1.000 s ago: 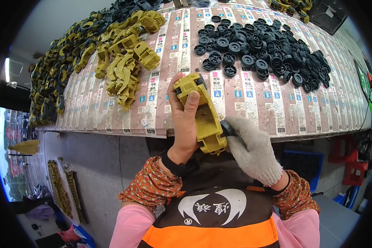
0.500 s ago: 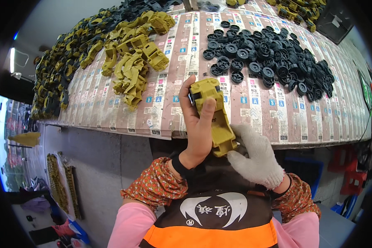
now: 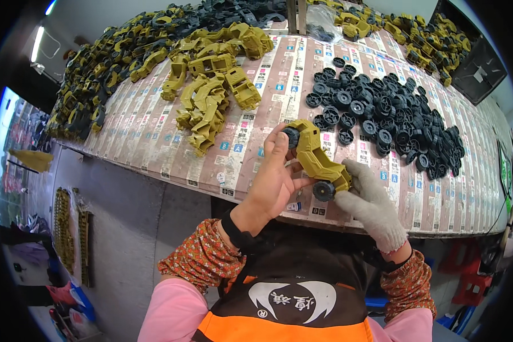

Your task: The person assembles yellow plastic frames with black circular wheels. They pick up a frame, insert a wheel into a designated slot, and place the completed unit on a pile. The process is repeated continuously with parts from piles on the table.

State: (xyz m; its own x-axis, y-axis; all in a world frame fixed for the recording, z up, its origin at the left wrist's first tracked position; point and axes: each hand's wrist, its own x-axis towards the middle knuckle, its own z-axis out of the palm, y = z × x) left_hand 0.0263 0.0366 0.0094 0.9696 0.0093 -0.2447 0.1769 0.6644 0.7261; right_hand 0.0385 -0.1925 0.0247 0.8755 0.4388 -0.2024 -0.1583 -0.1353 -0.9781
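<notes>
My bare left hand (image 3: 266,181) holds a yellow plastic toy truck body (image 3: 318,162) above the near edge of the table. Its thumb lies by a black front wheel (image 3: 291,137), and its other fingers reach beneath the body. A second black wheel (image 3: 324,191) sits at the rear end, on the side facing me. My right hand (image 3: 373,200), in a white knit glove, pinches that rear end between thumb and fingers. The truck's far side is hidden.
Loose black wheels (image 3: 385,117) lie heaped to the right on the table (image 3: 268,117). Yellow truck bodies (image 3: 205,108) are stacked left of centre, with a larger yellow-and-black pile (image 3: 114,74) beyond. More yellow parts (image 3: 433,45) lie far right, near a dark box (image 3: 474,71).
The truck body has been turned onto its side and moved up and right, so two wheels now show. My hands moved with it, and the head view has shifted.
</notes>
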